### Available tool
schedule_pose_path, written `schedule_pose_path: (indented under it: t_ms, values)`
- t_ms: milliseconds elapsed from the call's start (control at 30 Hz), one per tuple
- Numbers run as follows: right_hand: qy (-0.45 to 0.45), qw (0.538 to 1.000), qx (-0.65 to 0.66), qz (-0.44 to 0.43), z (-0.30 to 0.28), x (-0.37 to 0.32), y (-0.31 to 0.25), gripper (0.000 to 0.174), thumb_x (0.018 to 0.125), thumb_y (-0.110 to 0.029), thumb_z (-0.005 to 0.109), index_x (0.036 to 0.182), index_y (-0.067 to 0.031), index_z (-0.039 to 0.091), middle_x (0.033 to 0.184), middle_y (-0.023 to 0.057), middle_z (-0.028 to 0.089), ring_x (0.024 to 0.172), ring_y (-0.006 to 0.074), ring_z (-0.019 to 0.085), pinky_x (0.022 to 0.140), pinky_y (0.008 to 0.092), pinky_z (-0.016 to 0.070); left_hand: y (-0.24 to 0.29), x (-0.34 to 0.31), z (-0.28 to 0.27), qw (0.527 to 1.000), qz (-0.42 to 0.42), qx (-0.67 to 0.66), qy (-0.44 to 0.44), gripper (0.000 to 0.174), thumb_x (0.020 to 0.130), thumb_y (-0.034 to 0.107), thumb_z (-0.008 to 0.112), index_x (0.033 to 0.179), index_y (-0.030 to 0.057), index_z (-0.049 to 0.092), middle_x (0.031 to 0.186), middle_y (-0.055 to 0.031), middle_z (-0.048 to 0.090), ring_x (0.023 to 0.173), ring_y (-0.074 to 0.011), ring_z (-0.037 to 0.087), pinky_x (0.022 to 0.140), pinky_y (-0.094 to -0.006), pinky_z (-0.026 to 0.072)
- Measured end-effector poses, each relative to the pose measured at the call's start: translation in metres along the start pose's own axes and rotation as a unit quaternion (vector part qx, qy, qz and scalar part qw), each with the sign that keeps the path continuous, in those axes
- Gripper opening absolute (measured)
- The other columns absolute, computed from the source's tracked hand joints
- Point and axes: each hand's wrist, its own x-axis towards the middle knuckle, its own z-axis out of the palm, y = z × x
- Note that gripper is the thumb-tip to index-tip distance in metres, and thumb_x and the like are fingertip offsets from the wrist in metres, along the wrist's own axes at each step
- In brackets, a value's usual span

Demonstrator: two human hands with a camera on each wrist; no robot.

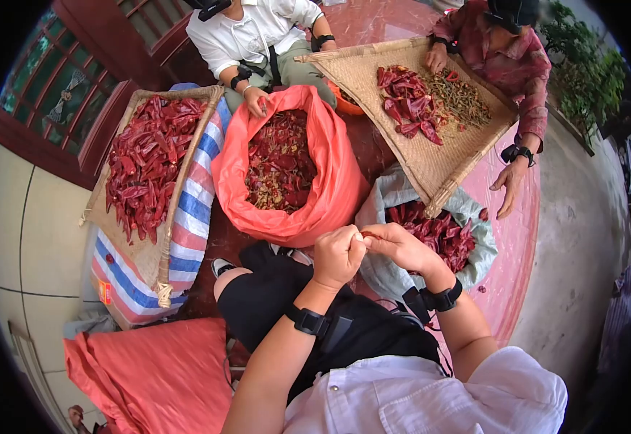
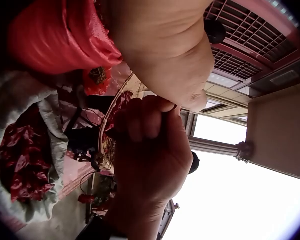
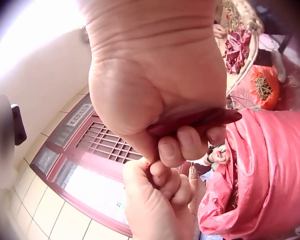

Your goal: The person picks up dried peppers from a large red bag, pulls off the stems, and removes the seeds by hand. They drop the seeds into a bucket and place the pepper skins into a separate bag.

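Note:
Above my lap in the head view, my left hand [image 1: 339, 254] and right hand [image 1: 406, 249] meet fingertip to fingertip. A dark red dried chili pepper [image 3: 195, 120] lies along my right palm, gripped under the curled fingers in the right wrist view. My left thumb and forefinger pinch a small red end right at the right fingertips; most of that end is hidden. Just beyond my hands stands a red woven sack [image 1: 344, 195] with chili bits inside. Below my right hand sits a pale green sack [image 1: 482, 253] of dried chilies.
A woven tray [image 1: 163, 246] heaped with red chilies rests on a striped bag [image 1: 189, 239] at left. Another person tends a second tray [image 1: 409, 163] of chilies and stems. A person in white sits behind the red sack. A red bag [image 1: 163, 369] lies lower left.

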Motion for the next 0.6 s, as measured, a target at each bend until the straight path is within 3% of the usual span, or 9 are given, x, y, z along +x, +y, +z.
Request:
schedule_pose_path:
  t_ms: [133, 233, 300, 433, 500, 567, 600]
  values:
    - [-0.01, 1.0, 0.029, 0.004, 0.0, 0.005, 0.007, 0.024, 0.092, -0.02, 0.047, 0.088, 0.0027, 0.053, 0.077, 0.0024, 0.053, 0.073, 0.0098, 0.045, 0.068, 0.0261, 0.0401, -0.003, -0.002, 0.001, 0.998, -0.046, -0.043, 0.017, 0.027, 0.085, 0.013, 0.044, 0.061, -0.0002, 0.044, 0.053, -0.013, 0.045, 0.047, -0.0276, 0.049, 0.047, -0.0348, 0.0374]
    - [-0.017, 0.998, 0.065, -0.005, 0.001, 0.006, 0.012, 0.023, 0.092, -0.02, 0.046, 0.089, 0.0022, 0.053, 0.078, 0.0028, 0.053, 0.075, 0.0096, 0.046, 0.07, 0.0261, 0.0404, -0.001, -0.001, -0.001, 0.994, -0.086, -0.068, -0.002, 0.023, 0.083, 0.012, 0.044, 0.063, 0.0012, 0.044, 0.056, -0.017, 0.046, 0.052, -0.0339, 0.05, 0.048, -0.0382, 0.0383]
    - [-0.021, 0.999, 0.046, -0.005, -0.001, 0.006, 0.008, 0.023, 0.092, -0.019, 0.046, 0.089, 0.002, 0.054, 0.079, 0.0028, 0.053, 0.075, 0.0098, 0.046, 0.07, 0.0263, 0.0406, -0.002, -0.001, 0.0, 0.991, -0.091, -0.102, 0.005, 0.027, 0.086, 0.013, 0.042, 0.062, -0.0006, 0.042, 0.053, -0.0134, 0.039, 0.045, -0.022, 0.042, 0.046, -0.0325, 0.034]
    - [0.01, 1.0, -0.022, -0.017, -0.005, 0.008, 0.002, 0.022, 0.092, -0.019, 0.045, 0.089, 0.0019, 0.054, 0.079, 0.0019, 0.053, 0.076, 0.0097, 0.047, 0.071, 0.0267, 0.0409, 0.001, 0.004, -0.005, 0.985, -0.13, -0.107, -0.036, 0.026, 0.088, 0.016, 0.043, 0.067, 0.0013, 0.046, 0.056, -0.0127, 0.046, 0.051, -0.0247, 0.05, 0.05, -0.0337, 0.0379]
    - [0.044, 0.998, -0.023, -0.034, -0.004, 0.011, 0.002, 0.022, 0.092, -0.018, 0.045, 0.088, 0.0021, 0.054, 0.078, 0.0043, 0.055, 0.074, 0.012, 0.049, 0.07, 0.0281, 0.0415, -0.008, 0.002, -0.002, 0.949, -0.209, -0.229, -0.051, 0.028, 0.091, 0.02, 0.043, 0.071, 0.0018, 0.047, 0.061, -0.0076, 0.051, 0.058, -0.0171, 0.052, 0.054, -0.0309, 0.0383]
    - [0.08, 0.995, -0.021, -0.05, -0.002, 0.014, 0.008, 0.022, 0.091, -0.018, 0.046, 0.088, 0.0024, 0.054, 0.077, 0.0068, 0.056, 0.073, 0.0143, 0.051, 0.068, 0.0295, 0.0421, -0.008, 0.008, -0.003, 0.94, -0.21, -0.269, -0.024, 0.026, 0.092, 0.022, 0.044, 0.079, 0.0005, 0.053, 0.07, -0.0041, 0.054, 0.066, -0.0133, 0.053, 0.059, -0.0276, 0.0402]
    - [0.113, 0.991, -0.061, -0.045, -0.001, 0.016, 0.011, 0.021, 0.09, -0.017, 0.046, 0.088, 0.0025, 0.054, 0.075, 0.011, 0.057, 0.071, 0.0191, 0.053, 0.066, 0.0316, 0.0426, -0.007, 0.01, -0.003, 0.968, -0.16, -0.194, 0.016, 0.022, 0.091, 0.019, 0.047, 0.085, -0.0002, 0.055, 0.072, -0.0044, 0.055, 0.065, -0.0133, 0.053, 0.06, -0.0262, 0.041]
